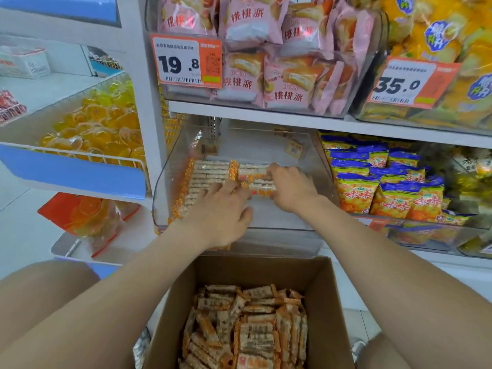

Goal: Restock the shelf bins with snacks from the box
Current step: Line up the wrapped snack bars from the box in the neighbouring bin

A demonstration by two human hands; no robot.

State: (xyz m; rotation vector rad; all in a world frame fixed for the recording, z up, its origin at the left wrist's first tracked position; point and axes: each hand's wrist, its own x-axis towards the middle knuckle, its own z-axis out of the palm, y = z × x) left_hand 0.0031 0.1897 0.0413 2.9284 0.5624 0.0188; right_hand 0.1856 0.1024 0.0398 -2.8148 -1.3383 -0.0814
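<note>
A brown cardboard box [323, 302] stands open at the bottom centre, holding several orange-and-white wrapped snack bars [253, 328]. Above it a clear plastic shelf bin [298, 153] holds a neat row of the same bars [207, 173] along its left side. Both hands are inside the bin. My left hand [221, 211] lies flat with its fingers on the row of bars. My right hand [288, 190] has its fingers curled round a few bars [257, 179] at the row's right end.
Pink cake packs fill the bin [266, 62] above, with price tags 19.8 [186, 62] and 35.0 [410, 81]. Blue-and-orange chip bags [386, 187] sit in the bin to the right. Yellow jelly cups [101, 129] lie in a wire-fronted bin on the left. My knees flank the box.
</note>
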